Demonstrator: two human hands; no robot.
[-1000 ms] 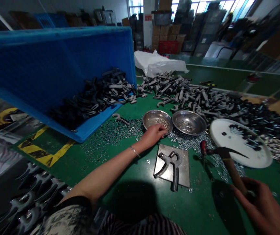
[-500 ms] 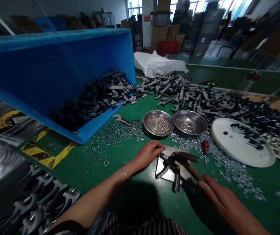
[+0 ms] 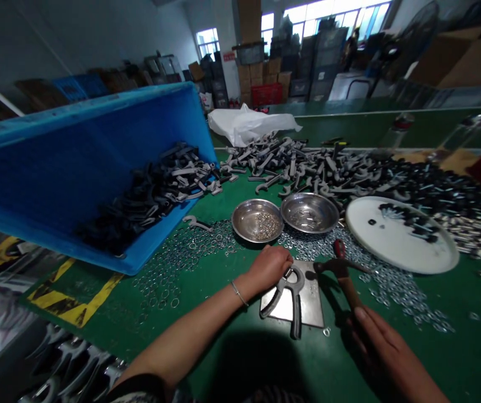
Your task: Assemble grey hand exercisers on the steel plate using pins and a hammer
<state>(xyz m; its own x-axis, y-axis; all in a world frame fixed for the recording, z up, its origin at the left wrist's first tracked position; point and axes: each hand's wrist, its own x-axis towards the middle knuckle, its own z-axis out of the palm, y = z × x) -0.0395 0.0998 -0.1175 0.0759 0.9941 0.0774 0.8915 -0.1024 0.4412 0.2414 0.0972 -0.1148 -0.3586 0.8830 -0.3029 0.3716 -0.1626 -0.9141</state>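
Grey and black, the hand gripper [image 3: 293,286] lies on a metal plate [image 3: 313,305], which probably gives it firm backing, just below the bunched fingertips of the left hand [image 3: 270,270]. Those fingertips seem to steady its upper end; whether they also pinch a small part, I cannot tell. Well to their right, the right hand [image 3: 385,341] is wrapped round the wooden handle of a claw hammer [image 3: 341,270], its head held up beside the gripper. Just beyond the left knuckles, a steel bowl [image 3: 243,222] of tiny pieces seems placed for easy reach.
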